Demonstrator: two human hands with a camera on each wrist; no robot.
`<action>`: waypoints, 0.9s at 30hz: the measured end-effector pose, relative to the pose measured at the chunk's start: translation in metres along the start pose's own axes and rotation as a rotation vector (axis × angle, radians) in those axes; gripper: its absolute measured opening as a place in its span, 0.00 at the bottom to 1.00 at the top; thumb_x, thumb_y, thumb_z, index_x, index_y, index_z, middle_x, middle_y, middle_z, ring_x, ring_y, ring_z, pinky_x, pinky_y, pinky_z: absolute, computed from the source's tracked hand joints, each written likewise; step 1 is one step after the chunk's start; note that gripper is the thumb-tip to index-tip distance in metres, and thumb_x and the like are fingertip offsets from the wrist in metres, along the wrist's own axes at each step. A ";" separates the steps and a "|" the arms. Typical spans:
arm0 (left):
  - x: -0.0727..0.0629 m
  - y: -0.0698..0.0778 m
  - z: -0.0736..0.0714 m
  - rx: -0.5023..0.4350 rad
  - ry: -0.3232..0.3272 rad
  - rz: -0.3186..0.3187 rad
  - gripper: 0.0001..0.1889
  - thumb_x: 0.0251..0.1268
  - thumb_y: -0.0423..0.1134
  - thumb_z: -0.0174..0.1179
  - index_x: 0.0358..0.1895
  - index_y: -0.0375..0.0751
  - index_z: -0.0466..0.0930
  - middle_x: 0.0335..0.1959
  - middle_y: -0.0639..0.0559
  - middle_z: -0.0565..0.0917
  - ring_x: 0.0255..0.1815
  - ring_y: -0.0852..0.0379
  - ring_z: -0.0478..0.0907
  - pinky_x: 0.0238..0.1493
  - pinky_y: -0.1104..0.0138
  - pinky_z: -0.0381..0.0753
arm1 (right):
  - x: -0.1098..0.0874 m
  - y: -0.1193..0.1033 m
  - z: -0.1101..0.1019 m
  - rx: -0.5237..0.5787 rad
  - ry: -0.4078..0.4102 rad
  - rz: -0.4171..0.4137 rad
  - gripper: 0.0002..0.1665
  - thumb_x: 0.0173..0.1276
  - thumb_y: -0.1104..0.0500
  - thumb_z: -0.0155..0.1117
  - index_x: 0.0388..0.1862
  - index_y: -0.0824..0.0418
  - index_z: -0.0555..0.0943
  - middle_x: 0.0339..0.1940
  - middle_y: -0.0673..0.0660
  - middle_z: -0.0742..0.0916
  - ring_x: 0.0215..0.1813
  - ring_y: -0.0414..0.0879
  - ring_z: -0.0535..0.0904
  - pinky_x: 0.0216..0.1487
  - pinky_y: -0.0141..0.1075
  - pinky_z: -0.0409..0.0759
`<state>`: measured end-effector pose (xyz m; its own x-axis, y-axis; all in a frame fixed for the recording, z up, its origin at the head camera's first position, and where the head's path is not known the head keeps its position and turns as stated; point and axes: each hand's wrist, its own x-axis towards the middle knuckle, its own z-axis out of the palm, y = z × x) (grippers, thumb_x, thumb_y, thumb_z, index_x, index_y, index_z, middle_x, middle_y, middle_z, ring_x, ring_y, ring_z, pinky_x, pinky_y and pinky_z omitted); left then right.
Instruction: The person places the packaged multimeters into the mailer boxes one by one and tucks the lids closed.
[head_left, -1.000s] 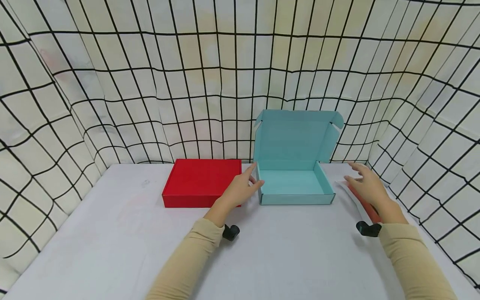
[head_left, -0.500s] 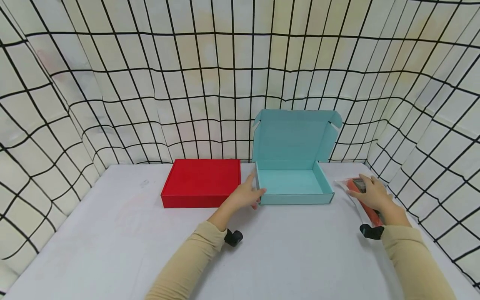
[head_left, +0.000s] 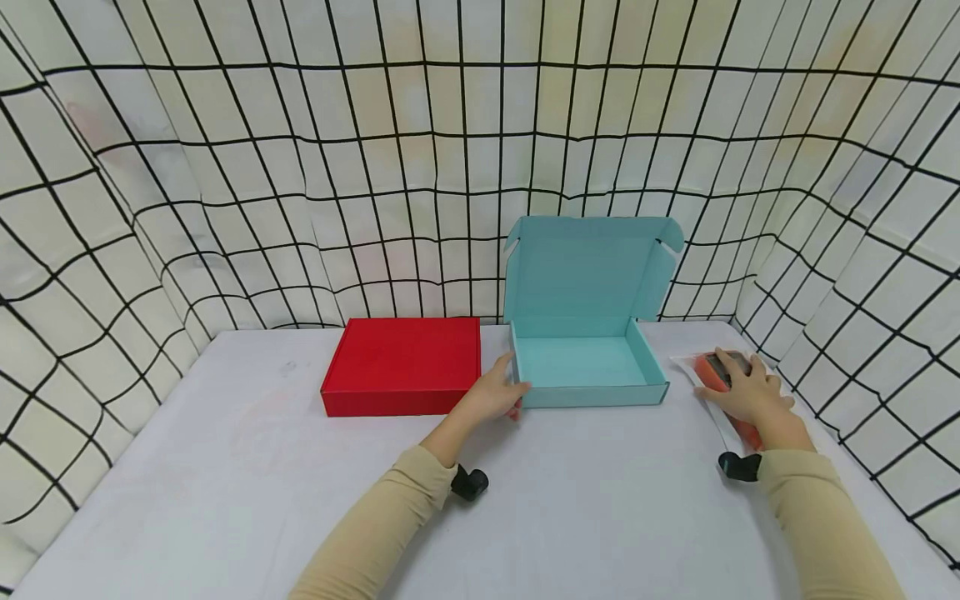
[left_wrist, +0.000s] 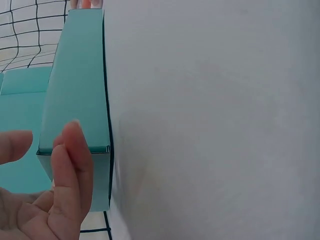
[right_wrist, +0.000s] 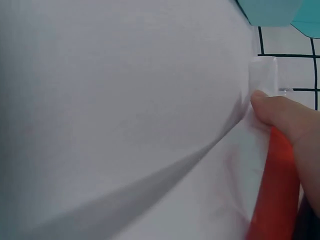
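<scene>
A light-blue cardboard box (head_left: 592, 396) stands on the table with its lid raised. My left hand (head_left: 491, 396) is at its front left corner, fingers along the outer left side and thumb close to the front edge; in the left wrist view the fingers (left_wrist: 72, 170) overlap the corner. On the right, my right hand (head_left: 750, 396) grips a clear plastic bag with a long red-orange and dark item (head_left: 712, 372) inside. The right wrist view shows the thumb on the bag's film beside the red-orange strip (right_wrist: 275, 190). The palm hides much of the item.
Left of the light-blue box is a closed red box (head_left: 405, 358), its right side close to my left hand. White sheeting with black grid lines (head_left: 465, 167) walls the table's back and sides. A white cloth (head_left: 585, 508) covers the table.
My right hand has come down onto the bagged item, its fingers closing over it. My left hand has shifted slightly down along the light-blue box's left side. Both boxes stay put.
</scene>
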<state>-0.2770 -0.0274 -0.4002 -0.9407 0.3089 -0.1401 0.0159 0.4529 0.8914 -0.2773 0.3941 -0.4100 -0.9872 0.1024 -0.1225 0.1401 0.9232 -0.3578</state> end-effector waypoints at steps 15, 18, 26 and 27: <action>0.001 -0.003 0.004 -0.008 0.000 0.002 0.37 0.80 0.39 0.55 0.84 0.43 0.46 0.24 0.47 0.77 0.22 0.55 0.78 0.37 0.65 0.76 | -0.002 -0.001 0.004 -0.093 0.079 -0.036 0.49 0.76 0.41 0.56 0.84 0.60 0.47 0.72 0.86 0.50 0.66 0.91 0.50 0.58 0.84 0.52; 0.001 -0.003 0.003 -0.009 -0.005 0.000 0.38 0.80 0.39 0.54 0.84 0.43 0.46 0.24 0.47 0.76 0.22 0.55 0.78 0.36 0.66 0.76 | 0.001 0.001 0.004 -0.103 0.093 -0.056 0.48 0.77 0.42 0.56 0.84 0.60 0.49 0.71 0.86 0.51 0.66 0.90 0.51 0.57 0.83 0.55; 0.003 -0.003 0.002 0.011 -0.038 0.005 0.38 0.81 0.39 0.53 0.84 0.42 0.43 0.24 0.47 0.77 0.22 0.56 0.79 0.37 0.66 0.76 | -0.001 0.004 -0.001 -0.111 0.093 -0.082 0.46 0.77 0.45 0.56 0.84 0.59 0.50 0.71 0.86 0.53 0.67 0.91 0.52 0.57 0.82 0.58; 0.003 -0.004 0.002 0.011 -0.042 0.004 0.38 0.81 0.39 0.53 0.84 0.42 0.43 0.24 0.47 0.77 0.23 0.56 0.79 0.37 0.66 0.76 | -0.002 0.004 -0.002 -0.112 0.095 -0.089 0.46 0.77 0.45 0.57 0.84 0.59 0.51 0.71 0.86 0.53 0.67 0.91 0.52 0.57 0.82 0.58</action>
<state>-0.2792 -0.0262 -0.4049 -0.9257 0.3451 -0.1551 0.0231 0.4606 0.8873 -0.2751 0.3984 -0.4095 -0.9988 0.0483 -0.0048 0.0479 0.9650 -0.2577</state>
